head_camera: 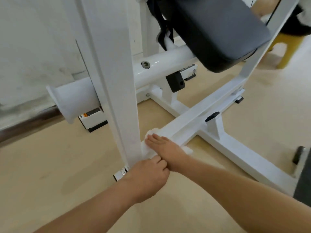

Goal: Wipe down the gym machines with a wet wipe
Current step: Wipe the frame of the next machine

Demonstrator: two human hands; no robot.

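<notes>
A white gym machine stands on the tan floor, with a low base beam (200, 116) running from the middle toward the upper right. A white wet wipe (151, 132) lies on the near end of that beam, beside the upright post (121, 91). My right hand (165, 148) presses flat on the wipe with straight fingers. My left hand (148, 177) sits just below it with curled fingers at the foot of the post, touching the right wrist; whether it holds anything is hidden.
A black padded seat (217, 34) hangs above the beam at upper right. A white round sleeve (70, 101) sticks out at the left near the wall. A second frame bar (244, 157) runs to the lower right. Yellow stool legs (289, 52) stand at far right.
</notes>
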